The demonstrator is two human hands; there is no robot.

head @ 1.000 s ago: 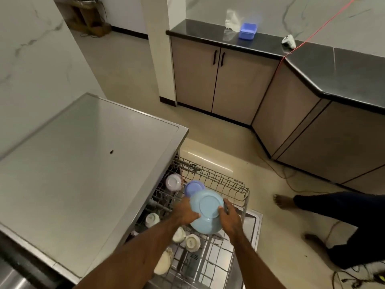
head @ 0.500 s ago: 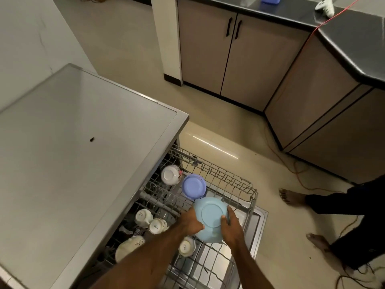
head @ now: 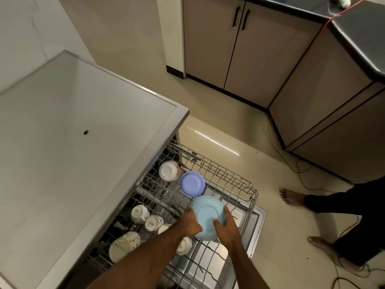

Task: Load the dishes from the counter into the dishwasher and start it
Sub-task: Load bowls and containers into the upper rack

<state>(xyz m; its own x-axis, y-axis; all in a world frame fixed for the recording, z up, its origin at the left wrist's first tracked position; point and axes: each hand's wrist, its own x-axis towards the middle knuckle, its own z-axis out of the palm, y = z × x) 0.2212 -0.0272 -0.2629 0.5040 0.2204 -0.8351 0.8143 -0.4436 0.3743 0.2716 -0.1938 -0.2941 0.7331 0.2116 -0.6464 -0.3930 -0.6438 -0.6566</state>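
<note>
A light blue bowl point(head: 207, 213) is upside down over the pulled-out wire rack point(head: 235, 180) of the dishwasher. My left hand point(head: 190, 223) grips its left edge and my right hand point(head: 226, 227) grips its right edge, thumb on the base. Just beyond it a purple bowl point(head: 191, 186) stands tilted in the rack. A white patterned cup point(head: 169, 171) sits upside down at the back. Several white mugs point(head: 145, 217) and a large cream patterned bowl point(head: 125, 246) lie in the rack's left part, partly under my left forearm.
The grey dishwasher top point(head: 73, 153) fills the left. The open door point(head: 257, 224) lies under the rack. Another person's bare feet point(head: 291, 198) stand on the floor at right beside an orange cable point(head: 300, 174). Beige cabinets point(head: 239, 44) carry a dark counter point(head: 362, 32).
The view has tilted down and closer to the rack. Both hands with the light blue bowl have lowered slightly toward the rack, beside the purple bowl.
</note>
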